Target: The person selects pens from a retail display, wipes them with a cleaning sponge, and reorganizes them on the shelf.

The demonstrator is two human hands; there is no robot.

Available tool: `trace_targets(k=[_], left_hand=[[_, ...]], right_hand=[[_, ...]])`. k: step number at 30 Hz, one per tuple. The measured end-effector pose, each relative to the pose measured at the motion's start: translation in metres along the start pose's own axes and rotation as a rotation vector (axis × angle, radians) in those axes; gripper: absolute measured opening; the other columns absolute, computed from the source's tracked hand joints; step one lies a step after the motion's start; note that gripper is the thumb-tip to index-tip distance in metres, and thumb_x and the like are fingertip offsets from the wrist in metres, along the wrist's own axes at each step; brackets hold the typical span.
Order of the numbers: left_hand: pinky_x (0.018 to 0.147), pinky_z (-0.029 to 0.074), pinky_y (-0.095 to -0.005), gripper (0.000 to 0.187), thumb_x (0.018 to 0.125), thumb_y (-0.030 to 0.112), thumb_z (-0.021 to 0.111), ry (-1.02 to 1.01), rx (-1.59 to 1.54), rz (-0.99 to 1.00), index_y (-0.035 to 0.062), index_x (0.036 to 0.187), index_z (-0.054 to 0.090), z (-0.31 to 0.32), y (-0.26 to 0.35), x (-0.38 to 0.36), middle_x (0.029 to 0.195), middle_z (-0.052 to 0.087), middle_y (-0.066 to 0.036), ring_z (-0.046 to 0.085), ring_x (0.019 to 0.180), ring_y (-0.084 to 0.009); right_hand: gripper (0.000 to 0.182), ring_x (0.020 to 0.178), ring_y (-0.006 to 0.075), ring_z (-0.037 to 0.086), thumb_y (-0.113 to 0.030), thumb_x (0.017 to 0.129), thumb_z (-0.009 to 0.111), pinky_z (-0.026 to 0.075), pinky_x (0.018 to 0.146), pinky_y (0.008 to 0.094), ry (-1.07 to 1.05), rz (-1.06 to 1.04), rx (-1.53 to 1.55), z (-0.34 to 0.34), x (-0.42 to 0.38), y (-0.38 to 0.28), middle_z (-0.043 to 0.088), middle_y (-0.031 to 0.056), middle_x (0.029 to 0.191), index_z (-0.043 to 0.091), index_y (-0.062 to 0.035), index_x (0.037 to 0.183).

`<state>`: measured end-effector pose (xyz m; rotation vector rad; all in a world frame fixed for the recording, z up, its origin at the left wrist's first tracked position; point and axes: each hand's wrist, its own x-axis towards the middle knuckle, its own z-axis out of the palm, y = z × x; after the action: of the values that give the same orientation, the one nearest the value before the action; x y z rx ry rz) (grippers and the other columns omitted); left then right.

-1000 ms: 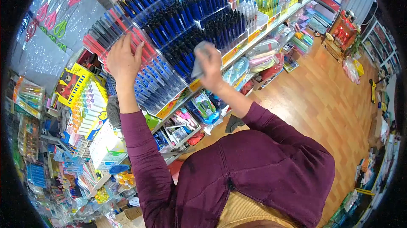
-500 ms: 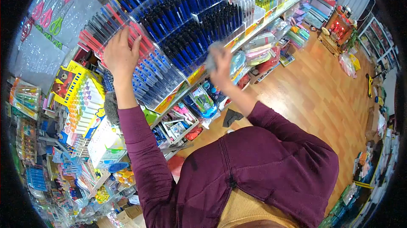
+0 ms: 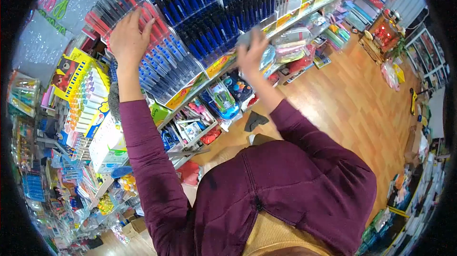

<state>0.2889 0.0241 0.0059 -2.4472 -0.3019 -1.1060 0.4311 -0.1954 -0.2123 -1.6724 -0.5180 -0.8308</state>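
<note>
My left hand (image 3: pixel 128 41) rests with spread fingers on the red and clear pens (image 3: pixel 159 30) in the display rack. Beside it stand pens with blue caps (image 3: pixel 164 61). My right hand (image 3: pixel 252 54), smeared by motion, is at the front edge of the rack, its fingers round a grey cloth (image 3: pixel 245 38). Rows of dark blue pens (image 3: pixel 204 34) fill the compartments between my hands.
A yellow box of pens (image 3: pixel 74 75) and a white box (image 3: pixel 109 144) stand at the left. Below the rack is a lower shelf with packets (image 3: pixel 223 99). A dark cloth (image 3: pixel 256 121) lies on the wooden floor (image 3: pixel 328 99).
The view has shifted a little, with the rack higher in it. My right hand has moved slightly along the rack's front edge with the cloth. My left hand remains on the pens.
</note>
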Motion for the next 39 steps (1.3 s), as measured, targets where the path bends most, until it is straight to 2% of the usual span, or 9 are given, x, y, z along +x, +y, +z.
trace_targets(k=[5,14,16,19,25,28,32,36,39], left_hand=[[0.083,0.047,-0.0374,0.046,0.083,0.044,0.056,-0.043,-0.001,-0.007,0.0127,0.117,0.056,0.001,0.001,-0.001,0.113,0.060,-0.008,0.057,0.102,-0.0267],[0.084,0.046,-0.0378,0.045,0.082,0.041,0.058,-0.037,-0.033,0.011,0.0124,0.117,0.056,-0.001,-0.001,-0.003,0.112,0.060,-0.010,0.057,0.102,-0.0277],[0.084,0.046,-0.0377,0.045,0.082,0.040,0.059,-0.030,-0.042,0.019,0.0122,0.117,0.056,-0.002,-0.002,-0.004,0.112,0.060,-0.010,0.057,0.102,-0.0278],[0.085,0.046,-0.0375,0.044,0.082,0.038,0.060,-0.032,-0.041,0.011,0.0120,0.117,0.056,-0.005,-0.001,-0.003,0.112,0.060,-0.010,0.056,0.103,-0.0279],[0.084,0.046,-0.0379,0.044,0.081,0.035,0.060,0.014,-0.069,0.063,0.0081,0.116,0.055,-0.004,-0.001,-0.003,0.110,0.060,-0.011,0.057,0.100,-0.0291],[0.083,0.045,-0.0385,0.044,0.081,0.034,0.060,-0.012,-0.054,0.041,0.0079,0.116,0.055,-0.004,0.001,-0.003,0.109,0.060,-0.013,0.057,0.100,-0.0300],[0.083,0.045,-0.0392,0.044,0.081,0.033,0.061,-0.007,-0.054,0.031,0.0073,0.116,0.055,-0.005,0.003,-0.002,0.110,0.059,-0.014,0.056,0.100,-0.0308],[0.086,0.044,-0.0387,0.046,0.082,0.035,0.060,-0.022,-0.036,0.035,0.0068,0.117,0.054,-0.006,0.005,-0.002,0.113,0.058,-0.014,0.056,0.103,-0.0311],[0.087,0.044,-0.0385,0.045,0.083,0.034,0.059,-0.049,-0.033,0.037,0.0070,0.119,0.054,-0.011,0.006,-0.002,0.115,0.058,-0.014,0.055,0.104,-0.0311]], right_hand=[[0.056,0.110,0.0387,0.041,0.005,0.060,0.062,0.032,0.094,0.0461,-0.309,-0.234,0.212,0.001,-0.090,-0.076,0.041,0.0228,0.120,0.054,-0.0038,0.115],[0.018,0.096,0.0299,0.051,-0.007,0.064,0.063,0.044,0.075,0.0396,-0.439,-0.612,0.311,0.000,-0.069,-0.054,0.055,0.0104,0.106,0.060,-0.0084,0.082],[0.017,0.091,0.0296,0.052,-0.002,0.065,0.059,0.042,0.078,0.0402,-0.613,-0.387,0.247,-0.005,-0.056,-0.015,0.057,0.0101,0.104,0.059,-0.0091,0.080],[0.024,0.097,0.0348,0.049,0.000,0.062,0.059,0.040,0.082,0.0423,-0.095,-0.216,-0.058,-0.034,-0.009,0.030,0.052,0.0157,0.101,0.058,-0.0054,0.085],[0.021,0.091,0.0351,0.050,-0.004,0.068,0.057,0.040,0.084,0.0407,0.309,0.409,-0.041,-0.049,0.093,0.129,0.053,0.0188,0.095,0.061,0.0004,0.088],[0.027,0.095,0.0371,0.048,-0.004,0.069,0.056,0.038,0.086,0.0424,0.197,0.518,-0.011,-0.023,0.091,0.125,0.051,0.0210,0.099,0.058,0.0013,0.096],[0.031,0.098,0.0438,0.040,0.000,0.063,0.054,0.032,0.088,0.0504,0.131,0.175,-0.062,-0.004,0.008,0.043,0.044,0.0251,0.107,0.050,-0.0008,0.093],[0.034,0.093,0.0364,0.043,0.010,0.055,0.052,0.038,0.083,0.0429,-0.308,-0.132,0.109,-0.026,-0.046,-0.016,0.046,0.0168,0.101,0.054,-0.0055,0.085],[0.032,0.098,0.0376,0.045,0.007,0.055,0.057,0.041,0.083,0.0445,-0.358,-0.318,0.116,-0.028,-0.034,0.001,0.047,0.0156,0.102,0.054,-0.0062,0.084]])
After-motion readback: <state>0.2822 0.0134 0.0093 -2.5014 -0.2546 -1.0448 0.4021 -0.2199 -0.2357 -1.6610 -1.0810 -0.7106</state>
